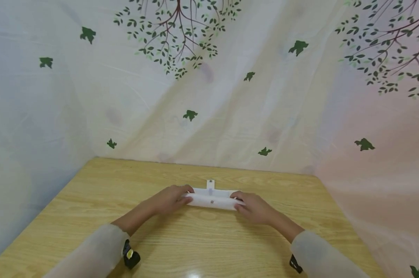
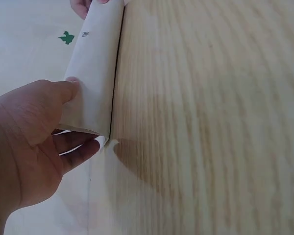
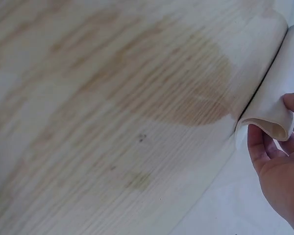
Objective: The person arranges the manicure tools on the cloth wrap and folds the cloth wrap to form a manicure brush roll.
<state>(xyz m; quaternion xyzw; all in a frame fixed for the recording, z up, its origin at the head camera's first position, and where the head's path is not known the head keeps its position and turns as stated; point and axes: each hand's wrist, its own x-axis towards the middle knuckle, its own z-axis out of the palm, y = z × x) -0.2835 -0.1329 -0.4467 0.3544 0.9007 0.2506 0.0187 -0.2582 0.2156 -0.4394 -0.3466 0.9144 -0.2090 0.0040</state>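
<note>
A white, soft, rolled-up case point(image 1: 202, 199) lies across the wooden table, with a small metal snap on its front. Behind it a short strap point(image 1: 210, 184) with its own snap stands out from the far edge. My left hand point(image 1: 169, 199) holds the left end; in the left wrist view the thumb point(image 2: 71, 90) presses on top and fingers curl round the end. At the other end my right hand point(image 1: 255, 207) grips the case. The right wrist view shows the rolled end point(image 3: 272, 125) as an open loop with the fingers curled about it.
The wooden table point(image 1: 195, 243) has its far edge against a pale cloth backdrop point(image 1: 223, 116) printed with leaves and branches. The cloth also hangs along both sides. A black strapped device point(image 1: 130, 256) sits at the left sleeve cuff, another point(image 1: 295, 264) at the right.
</note>
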